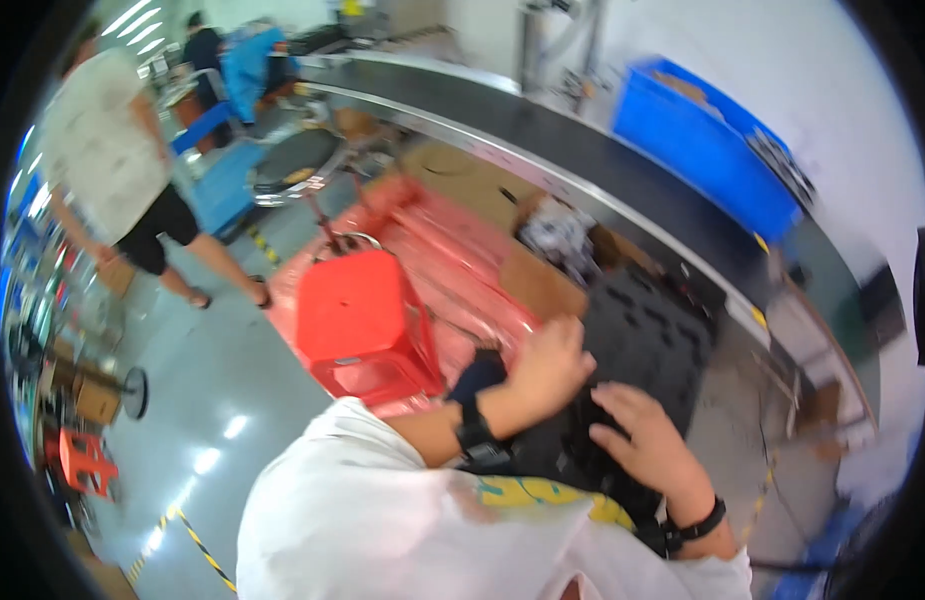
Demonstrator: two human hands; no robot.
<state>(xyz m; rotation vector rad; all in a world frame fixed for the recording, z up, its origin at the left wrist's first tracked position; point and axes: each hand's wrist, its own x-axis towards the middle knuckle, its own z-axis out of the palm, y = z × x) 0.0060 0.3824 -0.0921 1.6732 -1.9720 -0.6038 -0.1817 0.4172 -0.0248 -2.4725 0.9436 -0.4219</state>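
Observation:
My left hand is held out in front of my body, its fingers loosely bent and apart, with nothing visible in it. My right hand is beside it on the right, fingers spread and reaching toward the left hand; I see nothing held there either. The two hands are close but do not touch. Dark bands circle both wrists. Below the hands lies a black mat with dark markings. A red plastic stool stands to the left of my left hand. Both hands are slightly blurred.
A long black conveyor belt crosses ahead, with a blue bin on its far side. Pink plastic sheeting lies around the stool. A round stool stands beyond it. Another person is at the left.

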